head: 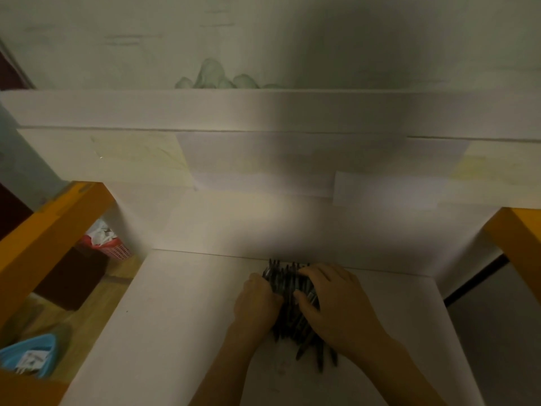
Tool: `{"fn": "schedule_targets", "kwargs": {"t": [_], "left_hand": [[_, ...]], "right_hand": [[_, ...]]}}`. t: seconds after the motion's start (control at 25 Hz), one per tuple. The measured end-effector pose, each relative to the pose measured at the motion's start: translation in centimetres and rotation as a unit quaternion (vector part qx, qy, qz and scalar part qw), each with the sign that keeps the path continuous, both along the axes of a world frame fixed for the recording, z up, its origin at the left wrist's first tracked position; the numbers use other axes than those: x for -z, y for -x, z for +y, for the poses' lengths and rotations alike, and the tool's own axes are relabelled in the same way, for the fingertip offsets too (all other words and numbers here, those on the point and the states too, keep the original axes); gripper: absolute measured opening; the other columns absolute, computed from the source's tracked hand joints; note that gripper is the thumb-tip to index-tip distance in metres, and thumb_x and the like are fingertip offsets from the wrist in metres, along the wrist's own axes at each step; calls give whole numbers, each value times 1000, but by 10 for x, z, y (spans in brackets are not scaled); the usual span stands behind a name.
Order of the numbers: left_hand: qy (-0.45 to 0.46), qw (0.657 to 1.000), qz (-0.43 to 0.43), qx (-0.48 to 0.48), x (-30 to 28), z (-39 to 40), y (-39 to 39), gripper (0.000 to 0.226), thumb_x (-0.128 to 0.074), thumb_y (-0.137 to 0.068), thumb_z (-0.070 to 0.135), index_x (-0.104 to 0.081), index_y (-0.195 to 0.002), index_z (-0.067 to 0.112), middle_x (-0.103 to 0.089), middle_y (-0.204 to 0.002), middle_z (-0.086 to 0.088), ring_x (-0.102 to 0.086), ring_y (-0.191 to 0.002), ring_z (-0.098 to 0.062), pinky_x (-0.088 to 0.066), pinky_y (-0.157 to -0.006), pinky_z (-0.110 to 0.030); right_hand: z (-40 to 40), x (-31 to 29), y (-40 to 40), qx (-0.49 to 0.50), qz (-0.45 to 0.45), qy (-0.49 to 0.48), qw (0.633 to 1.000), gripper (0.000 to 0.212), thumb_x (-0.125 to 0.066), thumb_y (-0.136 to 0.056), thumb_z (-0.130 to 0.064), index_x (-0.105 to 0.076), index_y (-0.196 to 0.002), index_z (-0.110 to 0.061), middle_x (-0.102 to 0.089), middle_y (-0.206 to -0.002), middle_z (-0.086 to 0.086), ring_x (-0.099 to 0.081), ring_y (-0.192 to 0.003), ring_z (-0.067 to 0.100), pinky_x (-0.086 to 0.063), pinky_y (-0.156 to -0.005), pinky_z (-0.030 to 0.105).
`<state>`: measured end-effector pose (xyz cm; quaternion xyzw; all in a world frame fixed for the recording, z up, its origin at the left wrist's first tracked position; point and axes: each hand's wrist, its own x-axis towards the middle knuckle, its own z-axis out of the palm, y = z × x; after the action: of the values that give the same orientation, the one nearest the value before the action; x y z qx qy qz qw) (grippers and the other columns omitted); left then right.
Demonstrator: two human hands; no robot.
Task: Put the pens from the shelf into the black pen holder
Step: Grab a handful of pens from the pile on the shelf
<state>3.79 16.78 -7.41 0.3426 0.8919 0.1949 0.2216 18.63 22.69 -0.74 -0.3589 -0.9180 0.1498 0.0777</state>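
A pale wall (263,39) with a faint green hill motif fills the top of the head view, and below it a white ledge (263,109) runs across the full width. Beneath that lies the white shelf (181,317), a flat surface whose back edge meets the upright panel in a thin line just behind the pens. Its left edge slants down toward the lower left, with the wooden floor beyond it; its right edge drops toward a grey surface. Orange frame beams (44,238) flank the shelf on both sides. The left half of the shelf is bare, giving wide room there, while the right side is narrower. A red basket (112,247) sits on the floor at the left, and a light blue object (29,358) lies lower left. The bundle of dark pens (292,306) lies on the shelf right of centre, long axes running roughly from the near side toward the back panel, far tips just short of the back edge and near ends fanning out toward the person. The right hand (336,303) lies over the bundle with fingers curled across it and thumb against the pens. The left hand (257,303) presses against the bundle's left side, fingers curled into it.
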Motion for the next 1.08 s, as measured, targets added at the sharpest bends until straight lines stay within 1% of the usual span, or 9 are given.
{"fn": "schedule_targets", "kwargs": {"t": [0.12,0.24,0.4,0.52,0.6,0.68,0.76,0.88,1.08], "left_hand": [[-32,999,-36,10,-4,-3,3,32,-59,-92,30,-48,-105,4,-59,-103,-15,-61,-88,-28,-47,-65,-31],[-62,996,-60,28,-16,-8,7,18,-58,-93,23,-46,-95,10,-59,-100,-17,-60,-82,-26,-46,-62,-29],[-115,986,-114,40,-33,-18,14,12,-53,-94,19,-45,-85,15,-59,-82,-9,-55,-65,-18,-50,-59,-32],[-163,971,-176,25,-53,-28,17,7,-48,-96,17,-48,-89,14,-59,-75,-10,-57,-58,-19,-55,-57,-39],[-189,960,-206,18,-69,-38,19,8,-47,-98,21,-46,-94,14,-58,-75,-10,-59,-51,-18,-53,-49,-33],[-218,947,-235,28,-86,-46,20,11,-47,-99,24,-45,-95,14,-58,-75,-12,-62,-50,-21,-54,-49,-33],[-239,938,-244,50,-100,-53,20,12,-49,-98,27,-47,-98,16,-60,-74,-15,-65,-51,-25,-54,-49,-32],[-260,927,-253,96,-120,-61,13,15,-53,-97,29,-49,-104,16,-64,-79,-18,-62,-50,-26,-52,-47,-30],[-303,895,-272,180,-164,-62,-28,18,-52,-97,32,-50,-100,14,-63,-66,-5,-60,-48,-24,-51,-47,-30]], "right_hand": [[1,-1,-2,9,7,-16,1000,46,-43,-89,-47,-58,-125,-23,-59,-123,-2,-52,-116,23,-38,-103,37],[0,-3,-3,5,5,-18,1000,48,-39,-90,-49,-55,-127,-24,-57,-125,-2,-50,-118,23,-36,-105,37],[-4,-11,1,7,13,-19,1000,49,-37,-90,-49,-54,-128,-24,-56,-127,-2,-49,-120,23,-34,-105,36],[-11,-19,7,10,21,-28,999,43,-42,-93,-48,-53,-128,-26,-56,-127,-5,-49,-118,20,-34,-104,33],[-18,-28,7,19,32,-45,998,41,-47,-93,-48,-55,-126,-25,-58,-123,-5,-51,-114,19,-37,-101,32],[-24,-39,5,30,51,-64,996,39,-52,-91,-46,-58,-122,-22,-61,-117,-3,-54,-110,20,-41,-97,33],[-32,-53,0,43,71,-73,994,40,-55,-90,-45,-59,-123,-22,-63,-117,-3,-55,-110,20,-43,-99,35],[-45,-77,-17,68,96,-90,989,44,-55,-90,-45,-56,-128,-23,-61,-122,-5,-53,-115,18,-43,-102,37],[-63,-120,-67,104,85,-163,977,49,-49,-92,-53,-49,-134,-30,-55,-130,-10,-45,-124,11,-36,-104,30]]}}
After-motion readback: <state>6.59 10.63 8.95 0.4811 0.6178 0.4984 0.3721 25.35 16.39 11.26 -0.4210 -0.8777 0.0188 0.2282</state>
